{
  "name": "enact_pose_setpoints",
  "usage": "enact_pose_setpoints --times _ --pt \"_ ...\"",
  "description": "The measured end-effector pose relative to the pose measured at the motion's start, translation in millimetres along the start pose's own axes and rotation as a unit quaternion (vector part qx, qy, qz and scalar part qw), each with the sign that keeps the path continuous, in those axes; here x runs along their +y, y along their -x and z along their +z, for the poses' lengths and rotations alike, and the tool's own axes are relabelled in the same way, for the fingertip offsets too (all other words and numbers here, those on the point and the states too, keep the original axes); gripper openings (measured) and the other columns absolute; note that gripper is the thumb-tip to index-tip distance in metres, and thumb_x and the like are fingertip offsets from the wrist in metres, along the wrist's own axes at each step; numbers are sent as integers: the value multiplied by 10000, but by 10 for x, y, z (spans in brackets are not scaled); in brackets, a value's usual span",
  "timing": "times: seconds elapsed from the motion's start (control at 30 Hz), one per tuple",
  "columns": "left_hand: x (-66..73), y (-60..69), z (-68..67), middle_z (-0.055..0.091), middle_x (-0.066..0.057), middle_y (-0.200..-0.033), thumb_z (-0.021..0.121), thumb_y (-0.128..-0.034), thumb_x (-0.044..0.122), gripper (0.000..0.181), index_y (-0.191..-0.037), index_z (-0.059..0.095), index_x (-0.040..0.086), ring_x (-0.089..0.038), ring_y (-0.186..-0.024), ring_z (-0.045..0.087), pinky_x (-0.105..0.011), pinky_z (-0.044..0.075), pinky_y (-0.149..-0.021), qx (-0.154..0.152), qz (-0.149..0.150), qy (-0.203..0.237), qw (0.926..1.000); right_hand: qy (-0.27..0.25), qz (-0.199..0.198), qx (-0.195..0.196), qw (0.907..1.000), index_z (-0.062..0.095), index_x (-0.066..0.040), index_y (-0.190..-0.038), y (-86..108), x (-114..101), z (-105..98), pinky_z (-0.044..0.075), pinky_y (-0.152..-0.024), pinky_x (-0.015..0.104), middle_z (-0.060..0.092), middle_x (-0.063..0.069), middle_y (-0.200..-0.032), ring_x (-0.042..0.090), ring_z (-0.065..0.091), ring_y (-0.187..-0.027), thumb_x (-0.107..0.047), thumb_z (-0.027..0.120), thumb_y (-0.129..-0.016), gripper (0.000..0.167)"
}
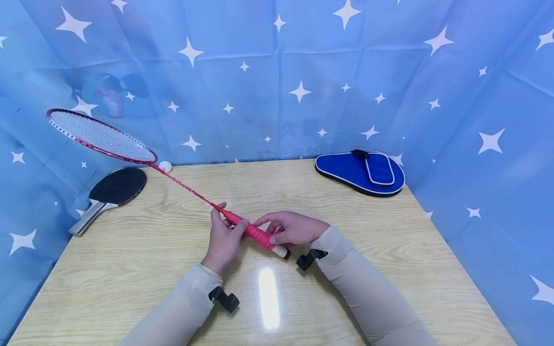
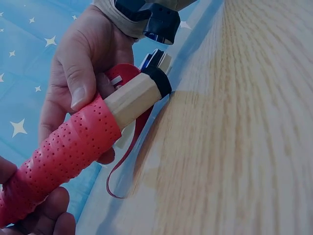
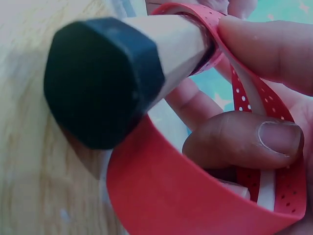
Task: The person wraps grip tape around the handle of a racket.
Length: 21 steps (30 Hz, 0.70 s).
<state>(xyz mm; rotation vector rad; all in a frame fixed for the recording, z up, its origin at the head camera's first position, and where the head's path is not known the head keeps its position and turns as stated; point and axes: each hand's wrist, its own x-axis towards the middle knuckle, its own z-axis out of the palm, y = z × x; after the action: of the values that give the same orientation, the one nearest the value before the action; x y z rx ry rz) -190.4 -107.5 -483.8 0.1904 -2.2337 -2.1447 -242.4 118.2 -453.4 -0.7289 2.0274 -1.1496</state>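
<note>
A red badminton racket (image 1: pixel 186 186) slants across the head view, its strung head raised at the far left. My left hand (image 1: pixel 223 244) holds the upper handle, thumb on top. Perforated red grip tape (image 2: pixel 73 142) wraps most of the handle, leaving pale wood (image 2: pixel 137 97) bare beside the black butt cap (image 3: pixel 93 83). At the edge of the wrap, my right hand (image 1: pixel 296 228) pinches the tape. A loose loop of tape (image 3: pixel 181 191) runs from its fingers and hangs beneath the handle in the right wrist view.
A black table tennis bat (image 1: pixel 121 186) lies at the table's left edge, near a white ball (image 1: pixel 165 166). At the back right rests a blue bat case (image 1: pixel 346 168). Star-patterned blue cloth (image 1: pixel 255 86) surrounds the wooden table (image 1: pixel 372 230).
</note>
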Motion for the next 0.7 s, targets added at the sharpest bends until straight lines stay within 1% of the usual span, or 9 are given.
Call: enact_pose_setpoints --times 0.07,0.13,0.27,0.37,0.43,0.53,0.7 --pt "1 1 4 680 -248 -1057 684 -984 54 776 -1586 196 102 -178 -783 717 -282 603 -753 12 7 -16 10000 -52 -5 -44 10000 585 -286 -1479 2 -2 4 538 -614 309 742 53 -1104 208 675 -804 -64 688 -986 550" --pt "-3 0 6 683 -252 -1049 679 -977 44 773 -1584 201 87 -170 -779 709 -276 601 -749 1 14 12 10000 -89 -2 -45 10000 584 -274 -1474 1 -4 14 545 -608 312 742 57 -1092 205 676 -791 -70 699 -984 543" --pt "-8 4 6 671 -247 -1058 701 -975 63 794 -1588 197 78 -172 -753 678 -272 585 -704 -66 10 -42 10000 -74 21 35 10000 589 -287 -1443 -4 3 33 571 -621 331 722 68 -1080 215 682 -808 -101 752 -957 545" --pt "-9 4 7 658 -250 -1069 719 -976 78 815 -1592 186 82 -184 -760 680 -264 581 -696 -77 13 -76 9999 -45 70 73 9999 588 -303 -1436 -3 3 28 561 -595 336 705 77 -1092 224 665 -771 -114 768 -945 556" --pt "-8 2 12 655 -259 -1081 713 -980 74 812 -1591 179 78 -186 -782 697 -258 589 -714 -61 18 -51 10000 -16 93 80 9999 584 -298 -1444 -2 2 15 554 -579 331 695 77 -1102 219 655 -757 -114 758 -951 555" --pt "-2 0 19 661 -274 -1099 692 -980 41 796 -1587 177 67 -184 -817 721 -248 600 -747 -53 31 98 9999 -56 89 23 9999 576 -275 -1470 -8 16 -4 526 -553 318 706 73 -1106 226 622 -690 -86 714 -976 547" --pt "5 6 19 659 -285 -1098 661 -974 4 780 -1583 179 65 -184 -826 728 -244 600 -750 -102 65 236 9996 -214 78 -124 9997 577 -272 -1482 -19 44 -6 484 -527 298 733 87 -1083 240 561 -611 -50 671 -999 539"
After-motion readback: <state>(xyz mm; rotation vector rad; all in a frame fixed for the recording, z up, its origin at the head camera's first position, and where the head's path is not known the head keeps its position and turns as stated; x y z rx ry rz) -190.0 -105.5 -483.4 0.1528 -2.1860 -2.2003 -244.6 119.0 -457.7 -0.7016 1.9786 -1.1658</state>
